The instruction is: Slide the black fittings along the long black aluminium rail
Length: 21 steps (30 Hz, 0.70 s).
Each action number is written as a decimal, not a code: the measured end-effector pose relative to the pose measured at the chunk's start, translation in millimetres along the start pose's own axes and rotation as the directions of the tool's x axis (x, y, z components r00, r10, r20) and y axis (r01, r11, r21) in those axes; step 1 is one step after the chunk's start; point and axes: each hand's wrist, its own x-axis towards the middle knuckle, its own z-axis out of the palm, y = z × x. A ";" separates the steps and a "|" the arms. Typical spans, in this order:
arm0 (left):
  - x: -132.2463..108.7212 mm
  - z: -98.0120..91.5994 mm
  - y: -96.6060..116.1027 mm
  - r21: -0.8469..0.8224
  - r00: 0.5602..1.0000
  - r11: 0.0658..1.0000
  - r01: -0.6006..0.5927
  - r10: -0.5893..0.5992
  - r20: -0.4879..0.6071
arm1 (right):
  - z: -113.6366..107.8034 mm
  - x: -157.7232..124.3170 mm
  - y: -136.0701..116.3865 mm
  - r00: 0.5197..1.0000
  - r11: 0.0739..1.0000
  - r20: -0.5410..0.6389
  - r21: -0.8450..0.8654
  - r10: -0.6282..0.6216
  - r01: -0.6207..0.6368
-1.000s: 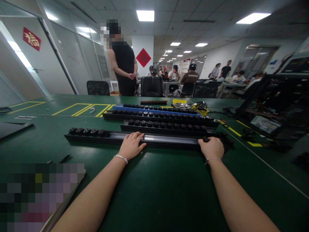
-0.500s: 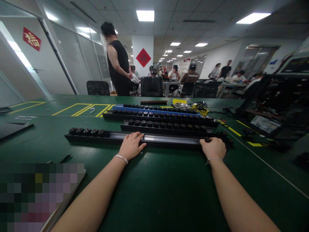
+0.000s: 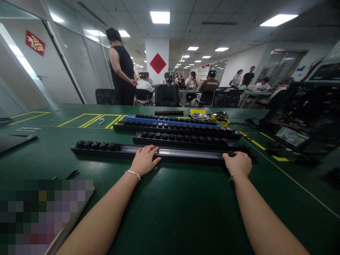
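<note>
A long black rail [image 3: 186,153] with a shiny strip along its top lies across the table in front of me. My left hand [image 3: 145,159] rests on its middle, fingers stretched out over the strip. At the rail's right part, my right hand [image 3: 237,162] is closed round a small black socket-like piece [image 3: 232,154], mostly hidden by the fingers. Several similar black pieces [image 3: 95,144] sit in a row at the rail's left end, and more show dimly just beyond my right hand.
Behind lie a shorter black rail [image 3: 183,141] and a blue rail [image 3: 172,120], both with rows of pieces. A metal dish [image 3: 199,116] and yellow trays stand at the back. Electronic equipment [image 3: 287,117] fills the right side; a blurred-out object lies front left. Several people are beyond the table.
My right hand has slid slightly right along the rail with the black piece. My left hand has stayed in place. A standing person in the background has shifted left.
</note>
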 end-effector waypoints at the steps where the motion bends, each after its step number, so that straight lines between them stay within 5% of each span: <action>1: 0.0 0.0 0.0 0.002 1.000 1.000 -0.003 0.003 -0.002 | -0.2 0.3 0.5 1.000 1.000 0.002 -0.002 0.003 -0.003; 21: -0.1 0.3 -1.3 0.020 1.000 1.000 -0.015 0.015 -0.011 | 0.4 10.3 14.0 0.999 0.999 0.026 -0.017 0.044 -0.044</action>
